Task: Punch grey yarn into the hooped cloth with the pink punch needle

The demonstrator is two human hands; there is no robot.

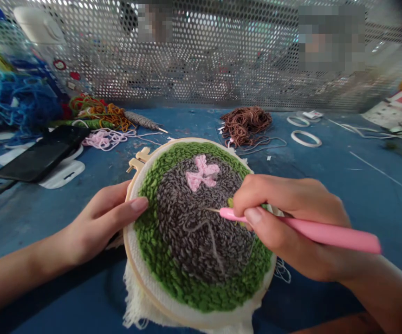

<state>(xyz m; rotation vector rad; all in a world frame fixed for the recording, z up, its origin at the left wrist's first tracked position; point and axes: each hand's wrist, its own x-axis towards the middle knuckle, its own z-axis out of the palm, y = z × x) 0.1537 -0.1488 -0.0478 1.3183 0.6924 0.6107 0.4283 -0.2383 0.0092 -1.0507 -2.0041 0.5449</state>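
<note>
An embroidery hoop [129, 241] leans up in front of me with white cloth stretched in it. Green yarn stitches [166, 273] ring a dark grey stitched middle [183, 218], and a pink flower [203, 174] lies near its top. My left hand [103, 220] grips the hoop's left rim, thumb on the front, other fingers hidden behind. In my right hand [288, 222] is a pink-handled crochet hook or needle tool [329, 234], held like a pen. Its thin metal tip is at the grey stitching; whether it enters the cloth I cannot tell. A loose grey strand [213, 241] hangs below the tip.
Behind the hoop lies a brown yarn bundle [246, 123], with white rings [306, 138] to its right. On the left are a black phone [42, 153], pink yarn [106, 138] and blue yarn [13, 102]. A perforated metal panel [201, 60] closes off the back.
</note>
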